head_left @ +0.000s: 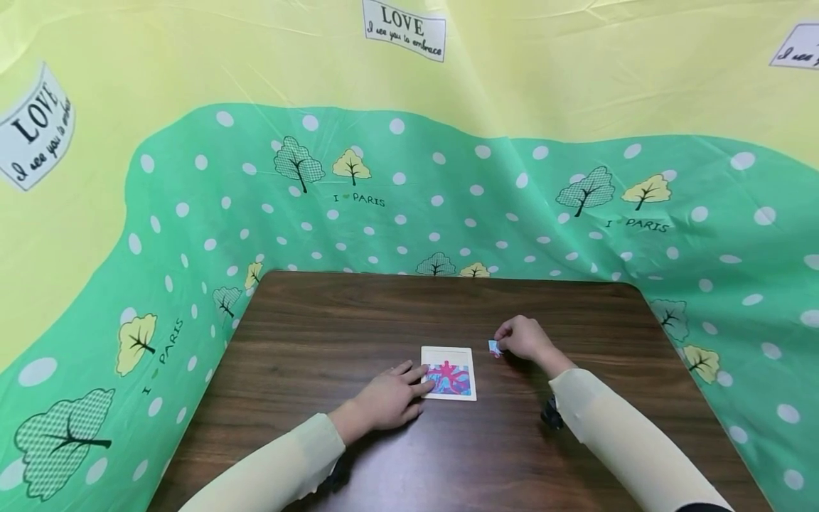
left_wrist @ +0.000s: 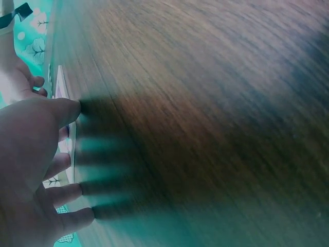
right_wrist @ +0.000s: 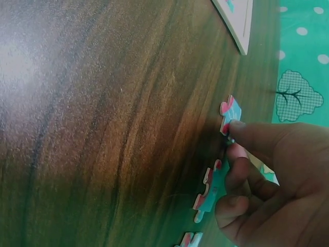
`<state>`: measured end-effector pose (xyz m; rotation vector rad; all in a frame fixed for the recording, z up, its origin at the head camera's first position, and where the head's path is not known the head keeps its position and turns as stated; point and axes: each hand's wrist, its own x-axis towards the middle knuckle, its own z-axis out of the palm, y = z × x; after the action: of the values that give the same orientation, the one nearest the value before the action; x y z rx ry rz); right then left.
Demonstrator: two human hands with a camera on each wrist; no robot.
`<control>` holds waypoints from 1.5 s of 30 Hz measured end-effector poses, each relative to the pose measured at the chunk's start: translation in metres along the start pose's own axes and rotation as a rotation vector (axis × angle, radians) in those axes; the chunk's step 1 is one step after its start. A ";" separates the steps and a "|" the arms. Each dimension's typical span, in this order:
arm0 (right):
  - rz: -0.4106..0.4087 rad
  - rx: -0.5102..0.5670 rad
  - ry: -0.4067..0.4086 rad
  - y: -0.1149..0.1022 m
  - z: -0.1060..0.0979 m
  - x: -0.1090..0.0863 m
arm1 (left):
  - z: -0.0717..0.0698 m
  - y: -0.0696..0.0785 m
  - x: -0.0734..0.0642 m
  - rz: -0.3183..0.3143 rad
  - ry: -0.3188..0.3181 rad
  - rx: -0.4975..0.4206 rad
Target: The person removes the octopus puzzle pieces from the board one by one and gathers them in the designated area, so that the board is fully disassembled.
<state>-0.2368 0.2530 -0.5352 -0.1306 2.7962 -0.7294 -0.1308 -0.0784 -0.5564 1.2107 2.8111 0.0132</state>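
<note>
A jigsaw puzzle board [head_left: 473,375] with a pale frame lies on the table. Its lower part is filled with a pink and blue picture [head_left: 450,380]; a pale strip shows along its upper part. My left hand [head_left: 389,398] rests flat at the board's left edge, fingers spread, some of them reaching onto it. To the right of the board, my right hand [head_left: 525,338] pinches a blue and pink puzzle piece [right_wrist: 231,114] between thumb and finger. Below that hand in the right wrist view, another puzzle piece [right_wrist: 207,190] lies on the table.
A further puzzle piece [right_wrist: 189,240] is partly cut off at the bottom of the right wrist view. The dark wooden table [head_left: 307,313] ends at a green and yellow patterned cloth [head_left: 358,235] behind and at the sides.
</note>
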 end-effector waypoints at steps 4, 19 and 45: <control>0.012 -0.004 0.012 0.001 0.001 -0.001 | 0.002 0.000 0.000 -0.004 -0.004 -0.007; 0.000 0.008 0.009 -0.007 0.000 -0.013 | 0.006 -0.001 0.003 0.006 0.015 -0.024; -0.317 0.081 -0.021 -0.047 0.044 -0.050 | 0.005 0.010 0.011 0.138 0.027 -0.033</control>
<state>-0.1760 0.1985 -0.5382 -0.5731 2.7510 -0.9040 -0.1312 -0.0635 -0.5615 1.4044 2.7324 0.0848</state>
